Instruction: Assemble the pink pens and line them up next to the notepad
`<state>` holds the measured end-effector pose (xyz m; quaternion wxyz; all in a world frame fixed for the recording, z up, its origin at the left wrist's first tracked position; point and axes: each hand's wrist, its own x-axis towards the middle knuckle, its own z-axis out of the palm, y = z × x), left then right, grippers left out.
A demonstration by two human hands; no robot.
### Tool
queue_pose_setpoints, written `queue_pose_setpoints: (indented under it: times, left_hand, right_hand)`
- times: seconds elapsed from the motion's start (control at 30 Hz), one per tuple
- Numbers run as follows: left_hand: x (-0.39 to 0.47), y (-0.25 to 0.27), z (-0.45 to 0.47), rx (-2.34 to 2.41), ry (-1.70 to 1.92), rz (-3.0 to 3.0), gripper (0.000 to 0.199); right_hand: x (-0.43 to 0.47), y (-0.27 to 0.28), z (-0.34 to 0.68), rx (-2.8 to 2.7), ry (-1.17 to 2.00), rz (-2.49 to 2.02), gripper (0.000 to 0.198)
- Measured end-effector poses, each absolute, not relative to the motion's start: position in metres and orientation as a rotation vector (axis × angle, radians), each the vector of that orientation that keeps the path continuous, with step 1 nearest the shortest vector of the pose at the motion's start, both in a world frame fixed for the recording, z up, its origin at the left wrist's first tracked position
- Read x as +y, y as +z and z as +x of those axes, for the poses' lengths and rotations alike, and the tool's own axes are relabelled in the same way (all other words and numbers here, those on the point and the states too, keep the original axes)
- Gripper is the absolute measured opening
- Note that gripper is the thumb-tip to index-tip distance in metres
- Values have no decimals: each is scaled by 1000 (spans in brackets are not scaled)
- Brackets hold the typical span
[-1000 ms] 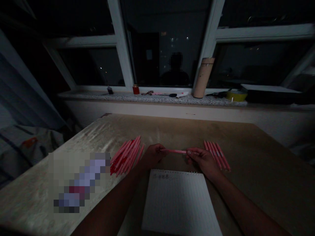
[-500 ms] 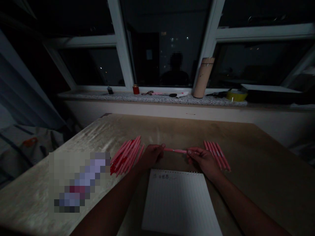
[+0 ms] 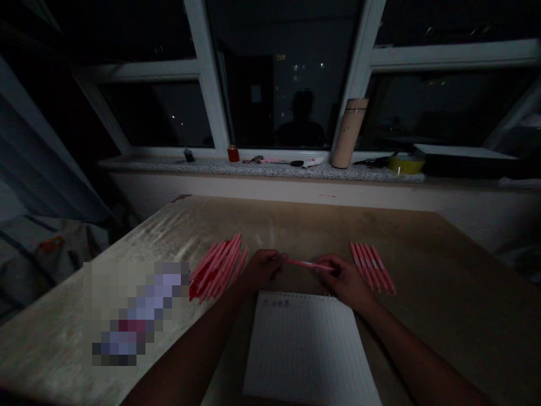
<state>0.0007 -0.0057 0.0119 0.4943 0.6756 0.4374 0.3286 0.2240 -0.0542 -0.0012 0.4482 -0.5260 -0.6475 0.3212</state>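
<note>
A slim pink pen (image 3: 305, 263) is stretched between my two hands, above the top edge of the notepad. My left hand (image 3: 265, 266) pinches its left end between thumb and finger. Closed around the right end is my right hand (image 3: 341, 276). The spiral-bound lined notepad (image 3: 310, 349) lies below, with a short line of handwriting at its top. A heap of similar pink pens (image 3: 217, 268) lies left of my left hand, with some red showing among them. Several more pink pens (image 3: 372, 266) are lined up side by side just right of my right hand.
A pixelated, blurred-out object (image 3: 146, 310) lies on the table (image 3: 296, 217) at left. Along the windowsill (image 3: 211, 163) stand a small red jar (image 3: 233, 153), a tan bottle (image 3: 347, 135) and a roll of yellow tape (image 3: 406, 164). A curtain (image 3: 46, 141) hangs at far left.
The pen has tilted, its right end now a little lower and nearer to me. The fingers of my right hand have shifted on it. Both pen groups and the notepad are unmoved.
</note>
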Motion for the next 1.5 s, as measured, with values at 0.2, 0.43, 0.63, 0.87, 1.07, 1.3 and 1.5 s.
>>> queue_pose_setpoints:
  times: [0.2, 0.43, 0.63, 0.87, 1.07, 1.3, 1.5]
  left_hand:
    - [-8, 12, 3, 1028, 883, 1818, 35]
    - [-13, 15, 4, 987, 985, 1812, 29]
    - [-20, 25, 7, 973, 1050, 1776, 28]
    - [-21, 26, 7, 924, 1064, 1750, 27]
    - [-17, 22, 5, 930, 1106, 1711, 28]
    - [-17, 21, 6, 930, 1139, 1667, 26]
    - [-19, 22, 7, 902, 1109, 1671, 25]
  right_hand:
    - [-59, 7, 220, -1908, 557, -1261, 22]
    - [-63, 13, 214, -2011, 451, -1316, 21]
    - [-63, 11, 213, -2002, 467, -1290, 19]
    - [-63, 10, 212, -1974, 488, -1276, 17]
    - [-61, 7, 214, -1951, 502, -1266, 19]
    - [-62, 9, 213, -1971, 492, -1286, 18]
    - [-65, 13, 211, -2098, 413, -1177, 36]
